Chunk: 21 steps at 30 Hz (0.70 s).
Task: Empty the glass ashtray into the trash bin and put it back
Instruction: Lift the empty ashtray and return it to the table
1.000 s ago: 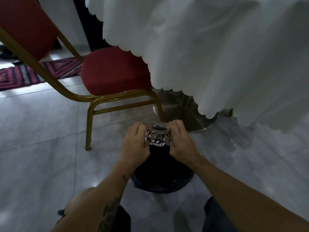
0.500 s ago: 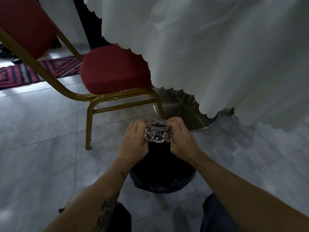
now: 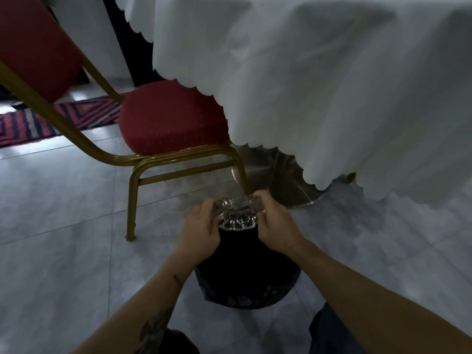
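The cut-glass ashtray [image 3: 238, 216] is held tilted over the far rim of the black trash bin [image 3: 245, 282], which stands on the floor between my knees. My left hand [image 3: 201, 227] grips the ashtray's left side. My right hand [image 3: 277, 223] grips its right side. Both sets of fingers curl over its rim. The inside of the bin is dark and its contents cannot be made out.
A red chair with a gold frame [image 3: 173, 139] stands just beyond the bin, its front leg [image 3: 242, 180] close behind the ashtray. A table under a white cloth [image 3: 319, 85] overhangs at right, with a metal base [image 3: 286, 185]. A striped rug [image 3: 51, 118] lies far left on the grey tile floor.
My hands and the ashtray stay over the bin's far rim; the ashtray has tipped a little further. The view has dipped slightly.
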### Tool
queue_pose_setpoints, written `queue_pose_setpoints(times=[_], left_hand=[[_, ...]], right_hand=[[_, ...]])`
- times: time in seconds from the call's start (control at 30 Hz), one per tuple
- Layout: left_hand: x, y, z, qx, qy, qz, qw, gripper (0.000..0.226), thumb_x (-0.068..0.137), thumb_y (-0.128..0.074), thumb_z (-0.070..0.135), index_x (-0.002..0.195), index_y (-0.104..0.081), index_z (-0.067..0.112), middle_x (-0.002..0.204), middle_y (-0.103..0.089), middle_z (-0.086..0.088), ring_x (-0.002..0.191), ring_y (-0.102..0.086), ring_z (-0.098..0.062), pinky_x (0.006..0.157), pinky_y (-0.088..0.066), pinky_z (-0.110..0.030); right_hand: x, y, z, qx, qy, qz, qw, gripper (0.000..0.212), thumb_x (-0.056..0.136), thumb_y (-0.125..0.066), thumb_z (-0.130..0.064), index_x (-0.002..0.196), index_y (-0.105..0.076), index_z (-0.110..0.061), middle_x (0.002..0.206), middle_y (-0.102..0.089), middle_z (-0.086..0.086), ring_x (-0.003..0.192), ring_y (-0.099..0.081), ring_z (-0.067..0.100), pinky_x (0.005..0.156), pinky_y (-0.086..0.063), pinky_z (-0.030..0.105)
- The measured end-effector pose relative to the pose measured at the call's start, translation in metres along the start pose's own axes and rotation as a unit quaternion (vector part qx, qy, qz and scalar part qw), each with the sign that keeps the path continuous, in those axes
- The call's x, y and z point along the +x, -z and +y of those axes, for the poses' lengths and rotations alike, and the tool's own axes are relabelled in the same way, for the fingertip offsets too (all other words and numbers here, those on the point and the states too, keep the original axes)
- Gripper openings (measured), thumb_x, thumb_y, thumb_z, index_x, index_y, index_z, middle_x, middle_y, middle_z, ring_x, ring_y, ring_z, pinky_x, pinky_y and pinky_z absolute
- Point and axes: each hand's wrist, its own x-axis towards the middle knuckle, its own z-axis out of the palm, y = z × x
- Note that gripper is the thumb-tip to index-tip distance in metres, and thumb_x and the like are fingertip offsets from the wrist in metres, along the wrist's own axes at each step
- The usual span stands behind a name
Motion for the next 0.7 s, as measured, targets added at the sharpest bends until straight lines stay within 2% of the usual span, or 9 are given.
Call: queue_pose_setpoints(times=[0.1, 0.17, 0.23, 0.3, 0.37, 0.5, 0.57, 0.63, 0.7], left_hand=[[0.000, -0.001, -0.008, -0.023, 0.031, -0.016, 0.999, 0.043, 0.091, -0.050, 0.017, 0.133, -0.051, 0.021, 0.113, -0.067, -0.006, 0.100, -0.062, -0.025, 0.087, -0.053, -0.044], [0.001, -0.002, -0.012, -0.038, 0.046, -0.021, 0.998, 0.042, 0.096, -0.050, 0.014, 0.137, -0.051, 0.020, 0.101, -0.069, -0.005, 0.082, -0.064, -0.017, 0.075, -0.052, -0.036], [0.003, -0.002, -0.013, -0.036, 0.057, -0.027, 0.997, 0.043, 0.099, -0.050, 0.009, 0.141, -0.051, 0.019, 0.085, -0.066, -0.003, 0.060, -0.053, -0.003, 0.058, -0.042, -0.026], [0.004, -0.002, -0.015, -0.033, 0.070, -0.029, 0.997, 0.042, 0.100, -0.049, 0.010, 0.141, -0.052, 0.021, 0.076, -0.065, -0.004, 0.051, -0.047, -0.002, 0.051, -0.037, -0.023], [0.006, -0.001, -0.014, -0.028, 0.083, -0.028, 0.996, 0.042, 0.100, -0.050, 0.012, 0.140, -0.052, 0.024, 0.072, -0.068, -0.008, 0.047, -0.048, -0.006, 0.048, -0.041, -0.028], [0.004, 0.014, 0.003, -0.033, 0.121, -0.036, 0.991, 0.043, 0.100, -0.048, 0.011, 0.139, -0.053, 0.030, 0.060, -0.061, -0.002, 0.045, -0.051, -0.012, 0.048, -0.044, -0.029], [0.000, 0.033, 0.020, -0.034, 0.153, -0.054, 0.986, 0.042, 0.100, -0.046, 0.013, 0.134, -0.053, 0.036, 0.064, -0.066, -0.002, 0.050, -0.060, -0.017, 0.050, -0.053, -0.038], [-0.001, 0.057, 0.039, -0.048, 0.200, -0.071, 0.976, 0.040, 0.101, -0.044, 0.015, 0.131, -0.053, 0.039, 0.074, -0.071, -0.003, 0.061, -0.067, -0.019, 0.062, -0.060, -0.045], [0.002, 0.084, 0.062, -0.073, 0.239, -0.082, 0.965, 0.037, 0.101, -0.044, 0.017, 0.130, -0.055, 0.039, 0.085, -0.073, -0.004, 0.073, -0.071, -0.020, 0.072, -0.061, -0.047]], right_hand=[[0.007, -0.004, 0.004, 0.070, -0.065, -0.031, 0.995, 0.042, 0.095, -0.053, -0.002, 0.124, -0.050, -0.032, 0.110, -0.072, 0.002, 0.101, -0.069, 0.012, 0.088, -0.055, 0.036], [0.009, -0.007, 0.005, 0.102, -0.096, -0.043, 0.989, 0.041, 0.096, -0.055, -0.003, 0.125, -0.051, -0.033, 0.107, -0.073, 0.000, 0.096, -0.071, 0.011, 0.085, -0.056, 0.035], [0.011, -0.010, 0.007, 0.134, -0.119, -0.054, 0.982, 0.045, 0.098, -0.055, -0.005, 0.130, -0.050, -0.037, 0.110, -0.074, 0.002, 0.095, -0.074, 0.020, 0.085, -0.061, 0.042], [0.013, -0.012, 0.007, 0.170, -0.137, -0.067, 0.974, 0.050, 0.100, -0.053, -0.006, 0.135, -0.049, -0.041, 0.116, -0.072, 0.001, 0.098, -0.073, 0.021, 0.089, -0.061, 0.042], [0.015, -0.014, 0.008, 0.193, -0.150, -0.069, 0.967, 0.051, 0.101, -0.052, -0.006, 0.139, -0.049, -0.042, 0.120, -0.070, 0.001, 0.099, -0.073, 0.020, 0.089, -0.062, 0.041], [0.010, -0.006, -0.011, 0.186, -0.167, -0.055, 0.967, 0.052, 0.101, -0.053, -0.006, 0.141, -0.051, -0.039, 0.110, -0.069, -0.007, 0.089, -0.070, 0.014, 0.091, -0.061, 0.046], [0.005, 0.005, -0.029, 0.182, -0.175, -0.060, 0.966, 0.053, 0.100, -0.052, -0.006, 0.141, -0.052, -0.040, 0.115, -0.069, -0.007, 0.090, -0.067, 0.009, 0.093, -0.061, 0.046], [0.000, 0.019, -0.052, 0.194, -0.189, -0.076, 0.960, 0.052, 0.100, -0.051, -0.007, 0.138, -0.053, -0.042, 0.117, -0.071, -0.004, 0.093, -0.071, 0.013, 0.086, -0.064, 0.044], [-0.003, 0.037, -0.081, 0.206, -0.212, -0.090, 0.951, 0.049, 0.100, -0.051, -0.007, 0.134, -0.056, -0.042, 0.110, -0.072, -0.002, 0.084, -0.072, 0.013, 0.069, -0.064, 0.033]])
